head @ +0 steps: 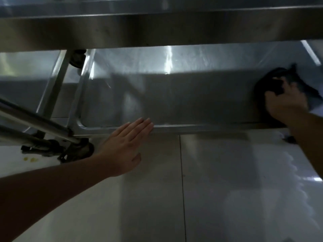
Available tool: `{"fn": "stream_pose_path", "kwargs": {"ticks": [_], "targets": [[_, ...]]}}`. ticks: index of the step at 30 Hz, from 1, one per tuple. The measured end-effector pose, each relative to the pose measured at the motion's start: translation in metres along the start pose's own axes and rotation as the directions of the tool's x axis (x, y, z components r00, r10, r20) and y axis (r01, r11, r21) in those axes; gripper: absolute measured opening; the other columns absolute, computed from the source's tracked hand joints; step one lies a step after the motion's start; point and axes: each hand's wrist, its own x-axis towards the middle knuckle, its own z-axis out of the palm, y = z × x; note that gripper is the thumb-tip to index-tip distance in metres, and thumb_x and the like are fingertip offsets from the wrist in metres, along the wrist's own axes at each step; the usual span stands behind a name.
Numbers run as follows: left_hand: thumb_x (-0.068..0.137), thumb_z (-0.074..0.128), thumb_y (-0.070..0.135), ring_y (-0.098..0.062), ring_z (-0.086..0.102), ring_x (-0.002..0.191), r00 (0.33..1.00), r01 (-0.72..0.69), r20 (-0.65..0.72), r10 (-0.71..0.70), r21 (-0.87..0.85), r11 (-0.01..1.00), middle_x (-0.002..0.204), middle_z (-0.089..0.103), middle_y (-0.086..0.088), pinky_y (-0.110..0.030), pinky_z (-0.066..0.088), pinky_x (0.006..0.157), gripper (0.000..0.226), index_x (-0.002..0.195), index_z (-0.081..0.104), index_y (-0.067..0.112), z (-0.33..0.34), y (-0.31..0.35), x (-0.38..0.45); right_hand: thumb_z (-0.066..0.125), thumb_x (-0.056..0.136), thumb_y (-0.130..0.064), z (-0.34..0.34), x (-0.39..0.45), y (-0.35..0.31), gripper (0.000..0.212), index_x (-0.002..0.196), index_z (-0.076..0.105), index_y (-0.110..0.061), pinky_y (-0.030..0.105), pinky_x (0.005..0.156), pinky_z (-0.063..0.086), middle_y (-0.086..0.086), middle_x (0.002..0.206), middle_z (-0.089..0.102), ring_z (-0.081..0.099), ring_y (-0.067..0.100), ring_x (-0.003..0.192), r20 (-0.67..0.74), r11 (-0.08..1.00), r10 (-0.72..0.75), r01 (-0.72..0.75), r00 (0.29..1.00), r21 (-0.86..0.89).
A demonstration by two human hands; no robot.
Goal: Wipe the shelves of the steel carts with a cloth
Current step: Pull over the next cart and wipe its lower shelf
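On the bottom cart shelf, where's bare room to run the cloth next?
The lower shelf is bare from its left rim to the dark cloth that the right hand grips at the right end. The left hand lies flat, its fingers at the front rim.

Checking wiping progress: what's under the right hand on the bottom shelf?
A dark cloth lies bunched under the right hand on the bottom shelf; the steel beneath it is hidden.

The cloth (272, 84) is black, the shelf (174, 95) is plain silver-grey steel with white glints, the floor (218, 180) is glossy pale grey tile with thin dark seams, and the caster (78, 151) is dark.
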Motion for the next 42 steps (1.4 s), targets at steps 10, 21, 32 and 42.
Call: {"fn": "stream_pose_path", "kwargs": {"ticks": [10, 21, 32, 42], "targets": [[0.078, 0.073, 0.048, -0.015, 0.002, 0.163, 0.999, 0.0, 0.053, -0.003, 0.055, 0.998, 0.177, 0.005, 0.004, -0.031, -0.001, 0.13, 0.118, 0.17, 0.004, 0.021, 0.003, 0.003, 0.006, 0.024, 0.087, -0.056, 0.004, -0.003, -0.026, 0.083, 0.164, 0.017, -0.024, 0.055, 0.125, -0.002, -0.005, 0.172, 0.009, 0.003, 0.03, 0.158, -0.083, 0.975, 0.212, -0.205, 0.974, 0.085], [0.089, 0.053, 0.049, -0.014, -0.001, 0.163, 0.978, 0.203, -0.049, -0.202, 0.035, 0.978, 0.178, 0.004, 0.0, -0.037, 0.007, 0.131, 0.097, 0.17, 0.008, 0.02, -0.007, -0.005, -0.015, 0.029, 0.099, -0.06, 0.083, -0.13, -0.281, 0.072, 0.164, 0.008, -0.036, 0.048, 0.126, -0.008, -0.015, 0.171, -0.002, -0.008, 0.02, 0.158, 0.211, 0.665, -0.73, 0.747, 0.65, 0.003], [0.08, 0.047, 0.062, -0.026, -0.013, 0.162, 0.907, 0.411, 0.066, -0.417, 0.083, 0.908, 0.176, -0.012, -0.012, -0.045, 0.003, 0.132, 0.118, 0.167, -0.01, 0.006, 0.009, -0.039, -0.041, 0.05, 0.091, -0.07, 0.09, -0.194, -0.265, 0.092, 0.163, 0.002, -0.039, 0.043, 0.127, -0.009, -0.019, 0.17, -0.006, -0.016, 0.01, 0.156, 0.326, 0.31, -0.908, 0.946, 0.264, 0.098], [0.093, 0.058, 0.052, -0.023, -0.021, 0.161, 0.858, 0.43, 0.278, -0.432, 0.071, 0.9, 0.173, -0.027, -0.007, -0.04, -0.004, 0.131, 0.114, 0.164, -0.022, 0.011, -0.015, -0.047, -0.026, 0.051, 0.101, -0.011, 0.072, -0.219, -0.247, 0.078, 0.165, 0.008, -0.027, 0.037, 0.126, 0.015, -0.007, 0.172, 0.01, 0.006, 0.021, 0.158, 0.417, 0.296, -0.873, 0.954, 0.254, 0.039]]}}
